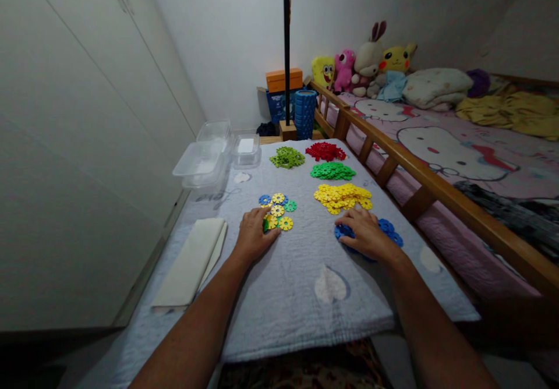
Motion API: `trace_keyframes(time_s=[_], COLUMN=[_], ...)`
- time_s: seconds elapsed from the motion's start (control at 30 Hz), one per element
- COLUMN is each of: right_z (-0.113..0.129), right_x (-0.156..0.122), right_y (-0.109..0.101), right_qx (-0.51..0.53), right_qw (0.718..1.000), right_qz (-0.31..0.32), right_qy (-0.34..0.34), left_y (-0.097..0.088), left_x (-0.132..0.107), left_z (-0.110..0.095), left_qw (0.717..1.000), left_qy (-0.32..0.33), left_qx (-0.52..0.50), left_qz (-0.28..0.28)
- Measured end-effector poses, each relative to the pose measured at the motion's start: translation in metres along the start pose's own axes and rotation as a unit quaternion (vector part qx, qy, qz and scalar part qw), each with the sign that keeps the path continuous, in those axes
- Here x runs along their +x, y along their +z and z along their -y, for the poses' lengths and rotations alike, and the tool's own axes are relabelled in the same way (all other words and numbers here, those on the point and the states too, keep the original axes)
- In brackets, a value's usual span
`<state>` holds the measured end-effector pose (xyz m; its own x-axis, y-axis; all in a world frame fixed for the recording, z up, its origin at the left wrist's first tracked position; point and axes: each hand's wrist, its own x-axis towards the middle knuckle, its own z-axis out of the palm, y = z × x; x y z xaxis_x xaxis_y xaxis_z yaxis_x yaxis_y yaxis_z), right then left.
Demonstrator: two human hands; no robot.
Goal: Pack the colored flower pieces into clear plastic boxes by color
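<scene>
The blue discs lay directly under the right hand; the left hand touched the disc cluster's near edge. Both hands' fingers curled downward, though I couldn't tell whether they pinched anything.

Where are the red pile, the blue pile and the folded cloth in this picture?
red pile (325, 151): head view, middle of the heap.
blue pile (390, 230): head view, its uncovered right edge.
folded cloth (192, 261): head view, middle of its top.

Dim room, soft even light
Corners darken, the wardrobe and bed rail bow with wide-angle distortion; centre sharp, no glare, shadows faint.
</scene>
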<state>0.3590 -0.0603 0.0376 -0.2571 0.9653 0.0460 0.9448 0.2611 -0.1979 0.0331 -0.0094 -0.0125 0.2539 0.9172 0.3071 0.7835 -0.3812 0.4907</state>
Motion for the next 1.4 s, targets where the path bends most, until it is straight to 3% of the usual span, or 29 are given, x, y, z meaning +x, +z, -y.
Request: trace_keyframes(time_s=[0.27, 0.47, 0.6, 0.73, 0.83, 0.97, 1.2, 1.4], right_z=[0.004, 0.054, 0.097, 0.114, 0.112, 0.102, 0.057, 0.012], right_x=[0.003, 0.04, 0.063, 0.072, 0.073, 0.074, 0.082, 0.098], right_y=[-0.01, -0.021, 0.002, 0.033, 0.046, 0.044, 0.005, -0.022], right_qx=[-0.028, -0.017, 0.003, 0.03, 0.046, 0.072, 0.031, -0.06], right_qw=[0.999, 0.998, 0.995, 0.997, 0.997, 0.996, 0.999, 0.994], right_qz=[-0.019, 0.0, 0.019, -0.004, -0.007, -0.001, -0.019, 0.01], right_qy=[0.017, -0.066, -0.099, -0.072, -0.064, -0.055, 0.015, 0.087], left_y=[0.0, -0.006, -0.009, -0.012, -0.013, -0.014, -0.015, -0.014], left_x=[0.001, 0.003, 0.004, 0.005, 0.005, 0.004, 0.004, 0.004], left_z=[0.005, 0.006, 0.005, 0.006, 0.007, 0.007, 0.009, 0.01], left_qw=[1.0, 0.999, 0.999, 0.999, 0.999, 1.0, 0.999, 0.999], left_qy=[0.007, 0.003, -0.012, -0.004, 0.007, -0.005, -0.037, -0.03], left_qx=[-0.008, -0.037, -0.049, -0.047, -0.033, -0.007, -0.009, -0.015], left_qz=[0.008, 0.016, -0.003, 0.007, 0.019, 0.024, 0.032, 0.028])
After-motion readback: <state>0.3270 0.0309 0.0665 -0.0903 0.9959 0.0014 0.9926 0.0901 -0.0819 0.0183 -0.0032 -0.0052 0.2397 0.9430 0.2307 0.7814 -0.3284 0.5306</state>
